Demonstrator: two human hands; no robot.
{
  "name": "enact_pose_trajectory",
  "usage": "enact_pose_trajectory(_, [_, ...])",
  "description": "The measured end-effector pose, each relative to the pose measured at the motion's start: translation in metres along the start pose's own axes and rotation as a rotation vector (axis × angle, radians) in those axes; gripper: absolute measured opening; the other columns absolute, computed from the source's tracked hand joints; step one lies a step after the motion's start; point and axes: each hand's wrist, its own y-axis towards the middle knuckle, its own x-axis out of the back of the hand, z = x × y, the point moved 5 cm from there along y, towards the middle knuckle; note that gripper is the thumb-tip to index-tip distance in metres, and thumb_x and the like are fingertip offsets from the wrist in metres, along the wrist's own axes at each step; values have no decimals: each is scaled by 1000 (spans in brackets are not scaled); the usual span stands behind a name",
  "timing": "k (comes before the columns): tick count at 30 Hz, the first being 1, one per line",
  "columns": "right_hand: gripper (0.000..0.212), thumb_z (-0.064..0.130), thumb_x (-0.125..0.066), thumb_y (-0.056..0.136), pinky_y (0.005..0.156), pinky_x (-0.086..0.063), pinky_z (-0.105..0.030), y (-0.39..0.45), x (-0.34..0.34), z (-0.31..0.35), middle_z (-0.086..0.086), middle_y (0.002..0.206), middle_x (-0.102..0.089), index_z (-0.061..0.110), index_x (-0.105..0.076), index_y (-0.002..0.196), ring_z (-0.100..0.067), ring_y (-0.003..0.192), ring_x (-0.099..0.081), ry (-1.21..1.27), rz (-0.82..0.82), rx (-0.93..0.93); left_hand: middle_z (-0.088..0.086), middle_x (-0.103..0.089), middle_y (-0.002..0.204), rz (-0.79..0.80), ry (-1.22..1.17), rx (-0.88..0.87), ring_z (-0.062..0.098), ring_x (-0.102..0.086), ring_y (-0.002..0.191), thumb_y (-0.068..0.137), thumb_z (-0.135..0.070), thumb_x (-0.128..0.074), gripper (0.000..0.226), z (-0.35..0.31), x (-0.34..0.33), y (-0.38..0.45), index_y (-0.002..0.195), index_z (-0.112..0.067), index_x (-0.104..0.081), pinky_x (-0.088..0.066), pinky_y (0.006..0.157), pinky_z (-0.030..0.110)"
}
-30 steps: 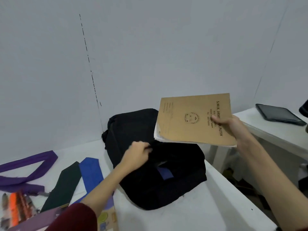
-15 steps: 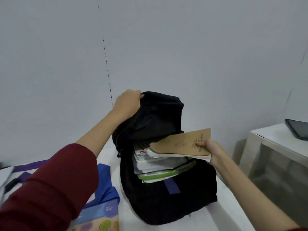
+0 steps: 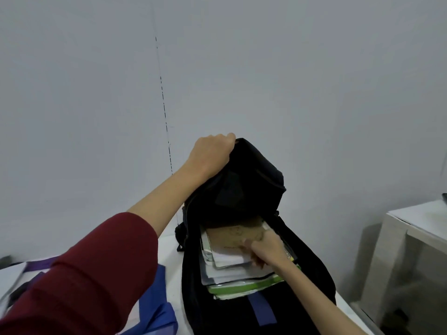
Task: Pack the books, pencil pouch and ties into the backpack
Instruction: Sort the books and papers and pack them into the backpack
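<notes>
A black backpack (image 3: 244, 313) stands on the white table (image 3: 174, 296) with its main compartment gaping. My left hand (image 3: 211, 151) grips the top flap and holds it lifted up. Inside, a stack of books (image 3: 232, 274) shows, with a green-edged one at the front. My right hand (image 3: 264, 249) is inside the opening, fingers on the brown exercise book (image 3: 232, 236) that lies on top of the stack. A blue tie (image 3: 157, 303) and a purple tie (image 3: 40, 263) lie on the table to the left, partly hidden by my red sleeve.
The grey wall rises right behind the backpack. A second white table (image 3: 418, 218) stands to the right across a gap, with a dark tablet's corner (image 3: 444, 197) at the frame edge.
My right hand has pushed the brown book from the bag's mouth down onto the stack inside. My left hand has kept the flap raised, a little higher.
</notes>
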Motion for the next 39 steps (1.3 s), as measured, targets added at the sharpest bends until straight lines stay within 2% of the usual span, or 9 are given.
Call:
enact_pose_trajectory(2, [32,42,-63,86,65,-44,-20,1,9,12,4,70,-63,17,-62,66,-9,67,-58,-331,-169,247,0,-27,58,9,-17,15,22,-30,49,91,-1,-37,11,-1,-3,-1,84,-9,-34,-14,45,29])
enact_pose_trajectory(5, [42,51,-49,91,108,-21,-35,10,-14,3,9,136,-49,31,-59,125,-16,128,-41,-711,39,390,0,-28,58,11,-52,26,16,-22,47,89,0,-38,11,-6,-4,-1,84,-9,-35,-12,45,28])
enact_pose_trajectory(7, [44,53,-32,97,114,-9,-43,16,-25,-9,9,141,-48,35,-55,130,-18,134,-38,-770,103,369,0,-27,58,0,-64,18,19,-24,48,88,0,-38,11,-7,-2,-2,83,-9,-34,-12,45,29])
enact_pose_trajectory(10, [88,81,0,76,114,-3,-50,27,-32,-19,11,150,-36,37,-42,139,-21,141,-27,-724,125,332,0,-26,58,-13,-53,-11,28,-32,55,87,0,-37,10,-9,0,-3,84,-9,-32,-13,46,30])
enact_pose_trajectory(14, [117,90,3,50,113,-1,-56,36,-37,-18,7,157,-19,32,-29,147,-29,143,-16,-771,252,356,0,-27,58,-13,-31,1,23,-26,49,86,2,-37,12,-7,-1,1,84,-9,-32,-11,45,30])
enact_pose_trajectory(19, [132,92,27,43,114,-9,-49,54,-39,-22,6,131,-56,35,-55,129,-20,127,-44,-667,84,311,0,-27,58,-17,-50,10,18,-21,47,88,0,-37,11,-4,-1,9,83,-9,-33,-12,45,29])
enact_pose_trajectory(24, [69,75,-34,79,115,-13,-35,44,-40,-15,8,142,-48,32,-58,127,-10,130,-44,-507,194,345,0,-27,58,-27,-59,18,18,-21,47,87,0,-37,11,4,-3,17,83,-9,-33,-12,45,29])
enact_pose_trajectory(29, [43,56,-38,94,117,-1,-40,41,-48,-23,15,148,-37,43,-46,134,-13,145,-17,-668,152,343,0,-27,57,-43,-86,46,17,-20,47,87,1,-37,12,9,-8,23,83,-9,-33,-11,45,30])
enact_pose_trajectory(39, [32,22,-52,91,114,-22,-32,62,-42,-2,1,133,-58,45,-73,90,-17,131,-44,-404,234,290,0,-26,58,-54,-95,41,17,-20,47,89,-2,-37,10,6,-9,30,84,-9,-33,-10,46,30])
